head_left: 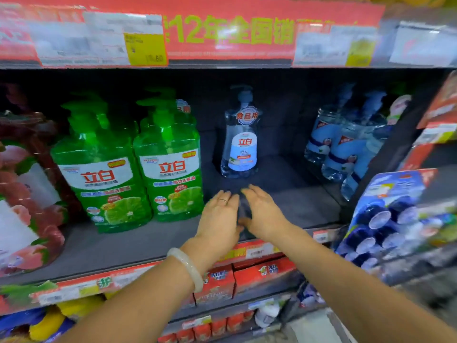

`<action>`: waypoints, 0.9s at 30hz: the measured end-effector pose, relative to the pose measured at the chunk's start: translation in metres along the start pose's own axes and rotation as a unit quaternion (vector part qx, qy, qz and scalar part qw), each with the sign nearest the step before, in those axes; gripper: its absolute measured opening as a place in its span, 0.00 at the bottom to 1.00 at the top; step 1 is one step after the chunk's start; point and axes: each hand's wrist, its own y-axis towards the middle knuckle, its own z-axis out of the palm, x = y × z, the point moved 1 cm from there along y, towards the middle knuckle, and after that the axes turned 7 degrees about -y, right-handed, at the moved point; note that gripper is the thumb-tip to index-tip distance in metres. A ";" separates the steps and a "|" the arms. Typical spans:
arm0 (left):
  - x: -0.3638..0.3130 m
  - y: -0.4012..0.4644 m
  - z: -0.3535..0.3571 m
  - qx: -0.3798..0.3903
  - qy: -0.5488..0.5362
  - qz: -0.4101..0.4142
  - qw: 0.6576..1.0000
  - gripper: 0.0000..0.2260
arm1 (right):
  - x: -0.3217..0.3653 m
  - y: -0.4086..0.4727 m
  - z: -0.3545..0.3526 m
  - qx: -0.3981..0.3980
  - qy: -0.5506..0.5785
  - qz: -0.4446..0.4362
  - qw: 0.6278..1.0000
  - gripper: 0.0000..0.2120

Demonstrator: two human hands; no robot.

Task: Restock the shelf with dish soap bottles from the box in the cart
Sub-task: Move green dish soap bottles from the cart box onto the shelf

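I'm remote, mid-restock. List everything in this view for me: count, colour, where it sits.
clear dish soap bottle: one, clear with blue-white label, upright alone at mid-shelf, well back
green dish soap bottles: two in front, more behind, left of the gap
clear bottles at right: several, blurred, leaning at the shelf's right end
red-labelled bottles: count unclear, far left
shelf: dark grey, bare patch around the lone bottle
red boxes: several, shelf below
blue blister packs: hanging at right
bracelet: one, pale, left wrist
left hand: fingers straight, over the shelf front
right hand: fingers straight, beside the left; something dark and blurred between them
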 end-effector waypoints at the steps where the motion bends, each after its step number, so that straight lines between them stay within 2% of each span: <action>1: -0.015 0.005 0.008 0.012 0.001 0.026 1.000 0.32 | -0.014 -0.012 -0.003 0.001 -0.008 0.017 1.000 0.34; 8: -0.157 0.009 0.078 0.114 0.035 0.195 0.973 0.32 | -0.121 -0.130 -0.020 -0.017 0.027 0.176 0.984 0.24; 11: -0.228 0.000 0.112 0.145 0.054 0.252 0.955 0.30 | -0.178 -0.193 -0.034 0.005 0.029 0.231 0.973 0.29; 15: -0.334 -0.018 0.152 0.161 0.053 0.321 0.932 0.31 | -0.261 -0.285 -0.058 0.025 -0.027 0.331 0.943 0.36; 19: -0.445 -0.036 0.190 0.169 0.046 0.364 0.915 0.27 | -0.339 -0.385 -0.081 0.017 -0.047 0.404 0.913 0.31; 25: -0.579 -0.064 0.239 0.223 0.070 0.401 0.886 0.35 | -0.432 -0.494 -0.107 0.008 -0.048 0.496 0.867 0.28; 27: -0.615 -0.069 0.255 0.236 0.079 0.416 0.875 0.36 | -0.457 -0.518 -0.113 0.007 -0.038 0.517 0.855 0.30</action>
